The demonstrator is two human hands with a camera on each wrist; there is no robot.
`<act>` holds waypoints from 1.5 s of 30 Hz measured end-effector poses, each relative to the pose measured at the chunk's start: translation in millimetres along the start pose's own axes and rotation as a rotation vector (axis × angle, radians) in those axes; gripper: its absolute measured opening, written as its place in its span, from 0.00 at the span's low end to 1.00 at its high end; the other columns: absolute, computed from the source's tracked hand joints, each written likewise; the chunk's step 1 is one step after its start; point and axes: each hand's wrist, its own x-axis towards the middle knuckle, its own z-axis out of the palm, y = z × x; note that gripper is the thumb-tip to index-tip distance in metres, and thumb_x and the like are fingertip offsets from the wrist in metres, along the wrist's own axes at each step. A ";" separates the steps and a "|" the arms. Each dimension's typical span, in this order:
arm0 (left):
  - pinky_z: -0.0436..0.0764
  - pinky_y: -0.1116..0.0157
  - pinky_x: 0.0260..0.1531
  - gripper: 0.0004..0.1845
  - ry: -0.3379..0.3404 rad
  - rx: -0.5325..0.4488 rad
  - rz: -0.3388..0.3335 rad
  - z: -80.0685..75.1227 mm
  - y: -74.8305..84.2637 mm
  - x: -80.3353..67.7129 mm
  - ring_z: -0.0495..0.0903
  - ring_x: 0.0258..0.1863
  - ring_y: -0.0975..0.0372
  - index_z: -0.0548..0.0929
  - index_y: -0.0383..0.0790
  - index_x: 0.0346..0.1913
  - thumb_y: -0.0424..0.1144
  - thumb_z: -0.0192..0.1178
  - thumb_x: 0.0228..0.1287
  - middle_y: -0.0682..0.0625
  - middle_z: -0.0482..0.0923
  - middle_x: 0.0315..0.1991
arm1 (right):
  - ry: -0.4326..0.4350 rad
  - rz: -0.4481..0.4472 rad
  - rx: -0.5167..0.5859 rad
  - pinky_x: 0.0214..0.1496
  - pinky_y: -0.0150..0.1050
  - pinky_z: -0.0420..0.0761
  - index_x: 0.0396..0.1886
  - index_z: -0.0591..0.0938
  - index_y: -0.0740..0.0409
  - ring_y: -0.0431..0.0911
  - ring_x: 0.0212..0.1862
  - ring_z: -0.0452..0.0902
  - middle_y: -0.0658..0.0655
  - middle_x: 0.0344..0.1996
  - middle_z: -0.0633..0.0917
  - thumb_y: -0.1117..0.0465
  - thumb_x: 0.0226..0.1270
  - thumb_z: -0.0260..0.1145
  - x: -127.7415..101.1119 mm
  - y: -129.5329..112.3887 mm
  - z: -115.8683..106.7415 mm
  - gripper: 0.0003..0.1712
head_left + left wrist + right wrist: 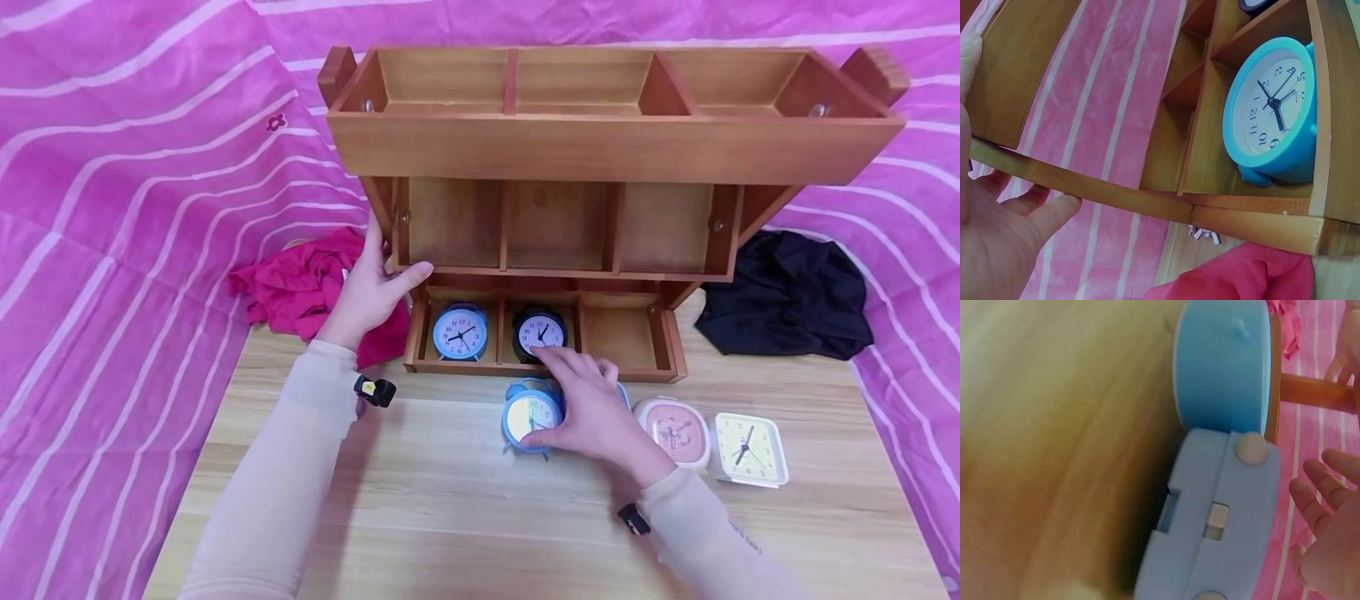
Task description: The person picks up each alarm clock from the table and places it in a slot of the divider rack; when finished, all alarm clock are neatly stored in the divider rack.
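My left hand (367, 296) grips the left side of a wooden shelf unit (615, 150), its thumb in front and fingers behind the edge. My right hand (596, 408), fingers apart, hovers over a round blue alarm clock (521, 408) standing on the table before the lowest tier. In the right wrist view the hand (1335, 531) is held off a pale blue, rounded-box clock (1235, 494), mostly covered by it in the head view. A blue round clock (461, 332) occupies the lowest tier's left compartment, a black round clock (540, 332) its middle one.
To the right of my right hand stand a pink-faced clock (675, 432) and a square white clock (750, 450). A crumpled magenta cloth (300, 283) lies left of the unit, a black cloth (783, 296) right of it. Pink striped fabric (150, 208) hangs around the wooden table (420, 517).
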 end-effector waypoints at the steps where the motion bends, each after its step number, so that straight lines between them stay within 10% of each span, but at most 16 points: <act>1: 0.76 0.45 0.66 0.60 -0.002 -0.003 0.001 -0.1 0.0 -0.1 0.53 0.82 0.52 0.32 0.70 0.83 0.52 0.71 0.67 0.57 0.44 0.85 | 0.000 -0.001 -0.003 0.67 0.63 0.56 0.79 0.69 0.48 0.57 0.71 0.67 0.56 0.73 0.73 0.29 0.35 0.86 -2.1 -1.1 1.8 0.69; 32: 0.75 0.47 0.67 0.60 -0.018 -0.063 0.026 1.9 -0.8 -0.2 0.52 0.82 0.53 0.32 0.65 0.84 0.44 0.70 0.69 0.55 0.43 0.85 | -0.048 0.049 -0.124 0.66 0.66 0.58 0.69 0.79 0.45 0.54 0.63 0.76 0.52 0.60 0.81 0.32 0.34 0.88 -18.9 -4.7 31.4 0.58; 45: 0.74 0.46 0.68 0.57 -0.039 -0.072 -0.001 -3.0 38.4 -15.0 0.52 0.82 0.49 0.33 0.54 0.86 0.41 0.67 0.72 0.49 0.43 0.86 | -0.029 0.045 -0.128 0.67 0.65 0.58 0.71 0.79 0.49 0.55 0.63 0.76 0.53 0.60 0.82 0.33 0.35 0.88 -17.9 -4.3 32.0 0.60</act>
